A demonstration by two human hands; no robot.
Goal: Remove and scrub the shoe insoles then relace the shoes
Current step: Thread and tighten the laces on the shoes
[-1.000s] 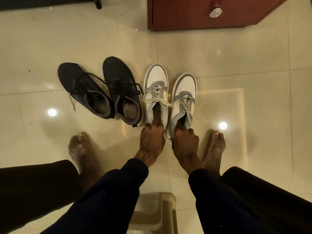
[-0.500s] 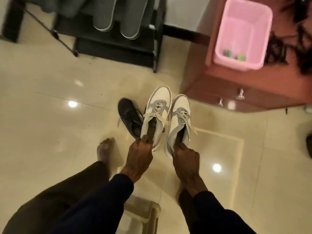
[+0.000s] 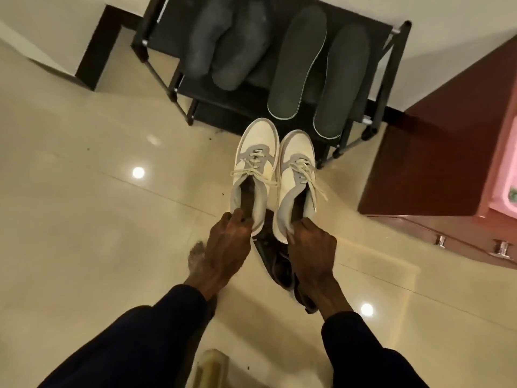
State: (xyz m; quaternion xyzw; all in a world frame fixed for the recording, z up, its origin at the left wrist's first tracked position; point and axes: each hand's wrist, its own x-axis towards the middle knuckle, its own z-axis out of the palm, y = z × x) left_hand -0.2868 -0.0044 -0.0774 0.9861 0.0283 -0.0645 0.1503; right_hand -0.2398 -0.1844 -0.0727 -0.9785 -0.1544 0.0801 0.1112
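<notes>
The left hand point(image 3: 228, 242) is gripping 1 white sneaker point(image 3: 253, 175) by its heel, the right hand point(image 3: 312, 245) is gripping the other sneaker point(image 3: 295, 180) (both laced), toes pointing toward 4 insoles point(image 3: 296, 63) on the rack point(image 3: 391, 71).

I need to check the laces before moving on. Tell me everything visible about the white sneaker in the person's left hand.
The left white sneaker is a low-top with a white toe and side panels, grey overlays around the eyelets and collar, and what looks like a leather-like upper. Its cream laces are threaded and loosely tied, ends trailing sideways. The left hand pinches its heel collar, holding it toe-forward above the floor, close beside the right white sneaker. Its dark interior is visible; an insole cannot be made out.
</notes>
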